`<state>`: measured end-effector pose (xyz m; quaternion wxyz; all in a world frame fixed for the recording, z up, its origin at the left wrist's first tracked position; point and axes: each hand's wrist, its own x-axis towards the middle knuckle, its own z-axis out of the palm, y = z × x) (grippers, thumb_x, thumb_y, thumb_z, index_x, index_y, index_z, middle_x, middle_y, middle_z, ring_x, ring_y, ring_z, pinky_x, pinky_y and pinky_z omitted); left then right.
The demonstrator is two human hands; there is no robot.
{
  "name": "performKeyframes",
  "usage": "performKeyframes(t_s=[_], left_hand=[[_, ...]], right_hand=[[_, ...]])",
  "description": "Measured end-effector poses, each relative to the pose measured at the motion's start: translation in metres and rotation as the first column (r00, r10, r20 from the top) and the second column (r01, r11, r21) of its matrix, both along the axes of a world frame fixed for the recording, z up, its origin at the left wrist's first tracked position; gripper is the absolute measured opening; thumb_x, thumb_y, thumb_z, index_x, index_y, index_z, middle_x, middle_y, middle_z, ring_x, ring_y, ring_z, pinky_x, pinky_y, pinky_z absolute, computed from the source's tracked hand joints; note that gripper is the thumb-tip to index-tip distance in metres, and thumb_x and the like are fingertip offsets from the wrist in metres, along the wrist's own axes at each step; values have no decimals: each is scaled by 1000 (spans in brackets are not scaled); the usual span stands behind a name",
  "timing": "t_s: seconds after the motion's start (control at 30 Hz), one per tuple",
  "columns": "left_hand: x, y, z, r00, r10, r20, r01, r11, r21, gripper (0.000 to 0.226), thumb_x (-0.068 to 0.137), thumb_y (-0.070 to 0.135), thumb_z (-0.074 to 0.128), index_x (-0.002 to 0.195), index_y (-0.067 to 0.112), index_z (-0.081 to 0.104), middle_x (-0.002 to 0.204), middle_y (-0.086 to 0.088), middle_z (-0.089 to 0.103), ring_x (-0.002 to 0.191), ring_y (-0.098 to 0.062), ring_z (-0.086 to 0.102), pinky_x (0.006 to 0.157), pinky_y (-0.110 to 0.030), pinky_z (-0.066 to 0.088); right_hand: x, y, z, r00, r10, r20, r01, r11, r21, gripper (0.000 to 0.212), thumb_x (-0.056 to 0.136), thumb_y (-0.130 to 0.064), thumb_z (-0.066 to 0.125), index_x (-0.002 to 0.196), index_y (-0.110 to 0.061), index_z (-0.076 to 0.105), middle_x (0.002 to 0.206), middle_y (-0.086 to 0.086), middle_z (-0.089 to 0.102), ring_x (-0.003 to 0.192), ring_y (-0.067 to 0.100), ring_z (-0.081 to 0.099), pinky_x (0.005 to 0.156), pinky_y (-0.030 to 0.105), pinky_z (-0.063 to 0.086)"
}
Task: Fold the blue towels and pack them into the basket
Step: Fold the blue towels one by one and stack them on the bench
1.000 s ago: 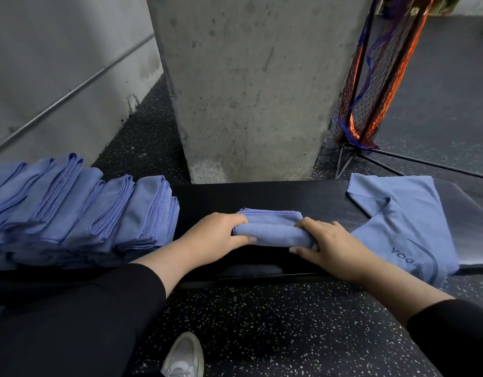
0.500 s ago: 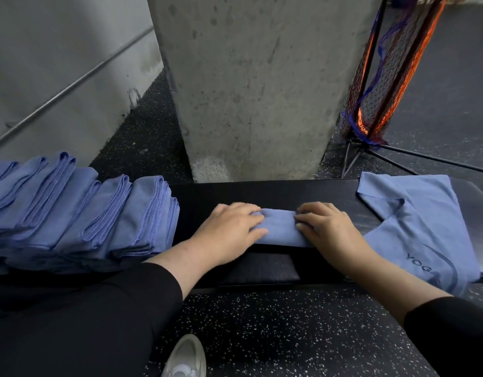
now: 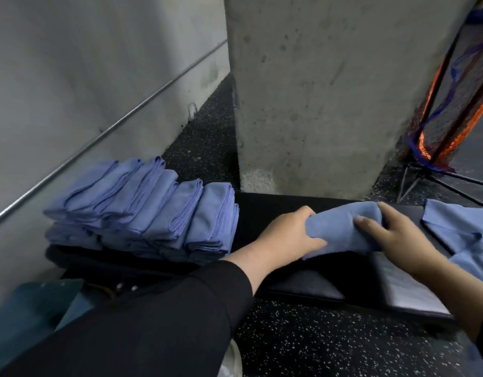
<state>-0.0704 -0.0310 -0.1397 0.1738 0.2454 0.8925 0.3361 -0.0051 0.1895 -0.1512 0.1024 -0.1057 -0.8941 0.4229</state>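
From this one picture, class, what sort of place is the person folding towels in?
Probably a gym or sports hall. The speckled rubber floor, the black padded bench, the orange mesh net on a stand and the stack of folded blue towels all suggest it.

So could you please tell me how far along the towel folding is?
Done: a stack of folded towels at left. In hand: both the left hand and right hand grip one folded towel. Left: an unfolded towel at right; no basket is identifiable.

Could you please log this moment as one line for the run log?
left hand: grips folded towel | right hand: grips same towel | folded stack: on left | unfolded towel: on right
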Motion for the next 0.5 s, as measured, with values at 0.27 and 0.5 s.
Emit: performKeyframes(t_s=[0.27, 0.5], left_hand=[[12, -63, 62, 937, 277, 214, -347, 816, 463, 20, 85, 27, 74, 102, 23, 64, 87, 7, 67, 77, -8, 58, 68, -24, 47], [17, -133, 86, 844, 344, 412, -532, 636, 559, 31, 86, 34, 75, 111, 18, 64, 103, -7, 73, 91, -22, 72, 81, -44, 61]], right_hand=[[-19, -74, 68, 992, 120, -47, -107, 559, -822, 39, 91, -26, 61, 126, -8, 62, 126, 19, 67, 117, 31, 64, 100, 43, 51], [-44, -143, 91, 989, 142, -36, -102, 497, -862, 37, 93, -17, 63, 127, -2, 59, 116, 14, 72, 101, 21, 70, 83, 29, 60]])
